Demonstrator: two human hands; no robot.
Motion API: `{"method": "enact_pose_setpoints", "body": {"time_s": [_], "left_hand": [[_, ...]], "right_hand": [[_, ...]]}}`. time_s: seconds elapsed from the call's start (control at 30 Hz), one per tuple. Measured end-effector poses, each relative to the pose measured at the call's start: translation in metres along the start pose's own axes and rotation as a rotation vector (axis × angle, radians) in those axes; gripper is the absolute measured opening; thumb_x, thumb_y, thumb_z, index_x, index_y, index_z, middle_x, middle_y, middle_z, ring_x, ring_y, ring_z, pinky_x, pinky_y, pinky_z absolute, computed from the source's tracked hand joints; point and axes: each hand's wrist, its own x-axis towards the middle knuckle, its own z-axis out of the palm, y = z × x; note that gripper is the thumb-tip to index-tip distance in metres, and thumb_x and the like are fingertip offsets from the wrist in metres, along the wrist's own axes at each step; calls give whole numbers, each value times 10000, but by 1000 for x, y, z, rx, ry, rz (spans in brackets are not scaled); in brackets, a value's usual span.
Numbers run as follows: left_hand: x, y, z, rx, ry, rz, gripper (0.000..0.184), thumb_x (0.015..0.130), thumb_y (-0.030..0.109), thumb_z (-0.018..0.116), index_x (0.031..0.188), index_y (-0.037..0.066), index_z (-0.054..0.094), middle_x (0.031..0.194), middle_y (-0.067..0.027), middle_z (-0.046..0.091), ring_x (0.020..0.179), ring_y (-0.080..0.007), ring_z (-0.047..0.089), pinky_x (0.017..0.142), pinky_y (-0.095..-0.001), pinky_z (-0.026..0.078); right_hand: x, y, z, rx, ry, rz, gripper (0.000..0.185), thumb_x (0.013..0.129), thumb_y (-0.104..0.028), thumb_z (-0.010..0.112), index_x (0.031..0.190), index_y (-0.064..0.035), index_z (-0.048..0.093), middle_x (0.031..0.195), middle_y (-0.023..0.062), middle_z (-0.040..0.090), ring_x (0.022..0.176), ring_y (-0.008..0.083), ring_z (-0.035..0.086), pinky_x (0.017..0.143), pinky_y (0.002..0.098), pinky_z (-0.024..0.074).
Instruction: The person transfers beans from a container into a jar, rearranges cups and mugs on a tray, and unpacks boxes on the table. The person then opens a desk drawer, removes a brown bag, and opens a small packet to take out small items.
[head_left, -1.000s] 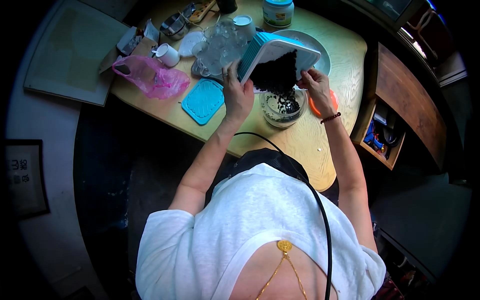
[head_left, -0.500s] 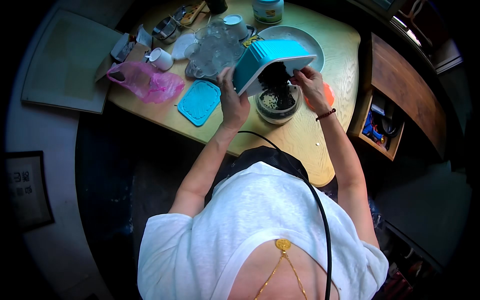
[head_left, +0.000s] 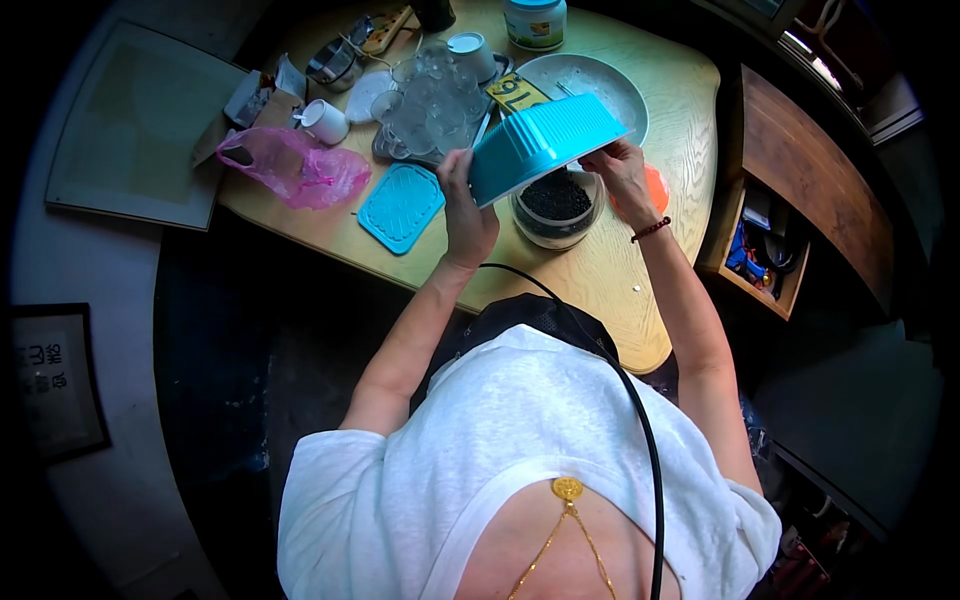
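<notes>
both hands (head_left: 470,222) (head_left: 624,182) in curled grip on opposite ends of a tilted turquoise tub (head_left: 545,143) above a clear bowl (head_left: 553,236)

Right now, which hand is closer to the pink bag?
The left hand. It holds the left end of the blue tub, to the right of the pink bag and not touching it. The right hand is farther off, at the tub's right end.

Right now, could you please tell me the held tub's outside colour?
The tub is turquoise outside, clearest in the head view.
</notes>
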Motion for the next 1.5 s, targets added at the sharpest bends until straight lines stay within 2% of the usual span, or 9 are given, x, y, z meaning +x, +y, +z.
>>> {"method": "enact_pose_setpoints", "body": {"time_s": [0.53, 0.6, 0.7, 0.8, 0.93, 0.97, 1.1, 1.33, 1.5], "left_hand": [[-4, -6, -4, 3, 76, -12, 452, 891, 149, 466, 1274, -34, 311, 1206, -208, 365, 1119, -353, 381, 951, -418, 308], [-6, -5, -4, -152, 120, -160, 468, 819, -14, 474, 1262, -9, 324, 1215, -182, 340, 1121, -323, 378, 935, -399, 342], [-22, -32, -3, -259, 170, -410, 448, 818, 4, 453, 1248, -29, 331, 1187, -178, 397, 1086, -305, 425, 906, -392, 380], [-25, -38, -7, -576, 355, -826, 422, 779, -39, 428, 1196, -41, 364, 1056, -145, 494, 857, -264, 561, 617, -361, 521], [-32, -44, -41, -797, 446, -1057, 407, 742, -49, 429, 1145, -20, 379, 1048, -165, 502, 785, -276, 585, 542, -370, 525], [-38, -46, -50, -795, 506, -1152, 399, 732, -45, 434, 1126, -13, 380, 1038, -172, 506, 764, -284, 589, 532, -371, 521], [-80, -66, -83, -690, 555, -1269, 374, 725, -25, 452, 1091, -12, 375, 997, -171, 516, 737, -289, 585, 518, -364, 513], [-134, -61, -118, -628, 559, -1427, 373, 730, -39, 439, 1100, -53, 393, 1020, -207, 526, 782, -303, 586, 546, -382, 514], [-164, -61, -133, -656, 598, -1529, 364, 733, -45, 432, 1095, -64, 396, 1027, -214, 528, 804, -316, 585, 540, -378, 508]], "right_hand": [[-27, -41, 17, -108, -192, 139, 395, 851, -109, 570, 1209, 19, 462, 1192, 114, 531, 1042, 156, 515, 828, 295, 458], [-35, -52, 18, -49, -204, 116, 387, 845, -92, 569, 1202, 23, 474, 1192, 123, 536, 1055, 161, 518, 826, 288, 465], [-34, -42, -2, 114, -8, 71, 333, 832, -67, 554, 1144, 45, 522, 1076, 131, 601, 934, 164, 586, 758, 255, 484], [-27, -7, -47, 17, 279, -41, 279, 805, -62, 550, 1057, 56, 577, 971, 128, 647, 828, 163, 623, 694, 252, 495], [-24, 80, -100, -903, 356, -20, 560, 705, -288, 661, 1141, 37, 528, 1043, 188, 608, 1002, 299, 565, 882, 358, 429], [-23, 106, -111, -1021, 277, -28, 812, 645, -406, 714, 1277, -10, 393, 1230, 230, 470, 1184, 369, 395, 970, 449, 330], [-23, 89, -85, -1237, 207, 289, 1140, 519, -527, 788, 1371, -77, 178, 1391, 245, 180, 1279, 419, 181, 930, 618, 272], [8, 115, -97, -1301, 97, 283, 1115, 446, -553, 811, 1291, -79, 259, 1356, 198, 232, 1237, 411, 248, 838, 579, 378], [-8, 68, -104, -1071, 312, 172, 826, 521, -516, 771, 1121, -6, 522, 1014, 217, 591, 979, 336, 566, 881, 394, 433]]}}
